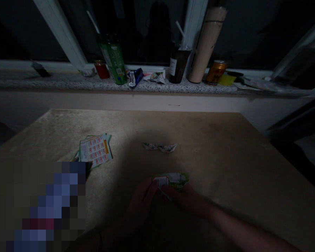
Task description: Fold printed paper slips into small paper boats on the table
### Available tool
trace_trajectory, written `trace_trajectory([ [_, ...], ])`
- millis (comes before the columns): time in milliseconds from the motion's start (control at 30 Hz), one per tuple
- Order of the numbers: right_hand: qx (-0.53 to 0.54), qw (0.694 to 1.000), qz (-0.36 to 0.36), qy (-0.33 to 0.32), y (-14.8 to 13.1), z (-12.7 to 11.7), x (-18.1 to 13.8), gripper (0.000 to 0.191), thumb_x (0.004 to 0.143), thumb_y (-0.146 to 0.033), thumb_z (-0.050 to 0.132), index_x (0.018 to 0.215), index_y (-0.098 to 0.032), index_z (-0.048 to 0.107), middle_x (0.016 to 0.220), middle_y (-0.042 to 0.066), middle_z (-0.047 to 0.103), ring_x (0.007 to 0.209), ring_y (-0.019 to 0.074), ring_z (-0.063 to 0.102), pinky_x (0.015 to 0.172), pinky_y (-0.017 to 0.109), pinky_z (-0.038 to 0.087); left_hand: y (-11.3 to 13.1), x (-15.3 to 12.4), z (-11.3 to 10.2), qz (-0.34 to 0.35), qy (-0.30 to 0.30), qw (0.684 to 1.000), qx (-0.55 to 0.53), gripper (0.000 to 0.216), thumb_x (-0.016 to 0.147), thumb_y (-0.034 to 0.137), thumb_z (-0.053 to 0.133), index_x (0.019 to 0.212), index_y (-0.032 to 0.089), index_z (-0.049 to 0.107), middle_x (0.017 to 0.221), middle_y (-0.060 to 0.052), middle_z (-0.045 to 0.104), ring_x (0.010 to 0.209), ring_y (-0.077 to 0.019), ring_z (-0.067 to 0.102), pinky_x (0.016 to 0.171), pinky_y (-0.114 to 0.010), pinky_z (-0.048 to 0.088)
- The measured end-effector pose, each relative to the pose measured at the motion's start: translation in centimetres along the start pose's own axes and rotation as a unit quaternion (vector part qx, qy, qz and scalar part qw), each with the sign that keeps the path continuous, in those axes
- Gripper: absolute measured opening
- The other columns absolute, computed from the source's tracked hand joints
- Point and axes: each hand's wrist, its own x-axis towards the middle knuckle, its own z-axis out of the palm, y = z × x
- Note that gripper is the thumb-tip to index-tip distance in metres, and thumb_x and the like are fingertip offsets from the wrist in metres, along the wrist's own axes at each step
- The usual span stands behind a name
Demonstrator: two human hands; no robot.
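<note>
In dim light, a green and white printed paper [177,177] lies low over the near part of the table, between my two hands. My left hand [144,196] grips its left edge with fingers pressed together. On the right side, my right hand [186,197] is closed on the same paper, its thumb and fingertips near the middle. The paper looks partly folded, but its lower part is hidden by my hands and shadow. Beyond it, two small folded paper boats [160,147] sit side by side on the table.
Several printed cards [96,150] lie stacked on the left of the wooden table [215,140]. A pixelated patch covers the lower left. Along the stone windowsill [147,85] stand a green bottle [117,63], a dark cup [179,64], a tall cylinder [207,45] and a can [216,71].
</note>
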Motion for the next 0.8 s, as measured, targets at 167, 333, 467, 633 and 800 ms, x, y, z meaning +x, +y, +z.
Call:
trace_trajectory([
  [167,0.009,1.0,-0.01,0.011,0.3,0.0,0.1,0.043,0.078,-0.059,0.056,0.09,-0.02,0.066,0.084,0.004,0.065,0.083,0.0192,0.06,0.079,0.035,0.047,0.5,0.1,-0.1,-0.011,-0.038,0.999,-0.016,0.041,0.081,0.053,0.046,0.083,0.017,0.065,0.082,-0.006,0.065,0.082,-0.0244,0.058,0.08,-0.033,0.045],
  [333,0.025,0.999,-0.019,-0.03,0.2,-0.1,0.0,0.04,0.076,-0.057,0.059,0.092,-0.022,0.066,0.086,0.004,0.065,0.083,0.0195,0.059,0.078,0.036,0.047,-0.2,0.2,-0.3,-0.03,-0.045,0.997,-0.055,0.037,0.073,0.054,0.058,0.072,0.018,0.066,0.076,-0.004,0.065,0.077,-0.0233,0.057,0.07,-0.029,0.046],
  [467,0.032,0.999,-0.021,-0.038,0.2,-0.1,0.1,0.04,0.075,-0.058,0.06,0.091,-0.022,0.066,0.085,0.003,0.065,0.079,0.018,0.058,0.075,0.035,0.048,-0.3,0.3,-0.3,-0.029,-0.052,0.996,-0.062,0.038,0.073,0.055,0.059,0.069,0.018,0.067,0.07,-0.002,0.064,0.072,-0.0216,0.056,0.063,-0.026,0.045],
  [633,0.02,0.999,0.005,-0.028,0.8,-0.3,0.2,0.039,0.075,-0.056,0.061,0.089,-0.021,0.066,0.08,0.002,0.063,0.072,0.0159,0.057,0.068,0.031,0.047,0.3,0.1,-0.3,-0.049,-0.082,0.993,-0.075,0.046,0.076,0.06,0.053,0.065,0.017,0.065,0.063,-0.001,0.06,0.066,-0.0203,0.055,0.059,-0.026,0.043],
  [800,0.054,0.998,-0.002,-0.026,0.5,-0.1,0.2,0.038,0.074,-0.054,0.063,0.095,-0.022,0.066,0.088,0.002,0.066,0.085,0.0188,0.06,0.079,0.035,0.047,0.6,0.0,-0.3,-0.061,-0.075,0.992,-0.079,0.043,0.077,0.058,0.052,0.063,0.019,0.062,0.059,0.001,0.054,0.069,-0.0203,0.053,0.06,-0.026,0.043],
])
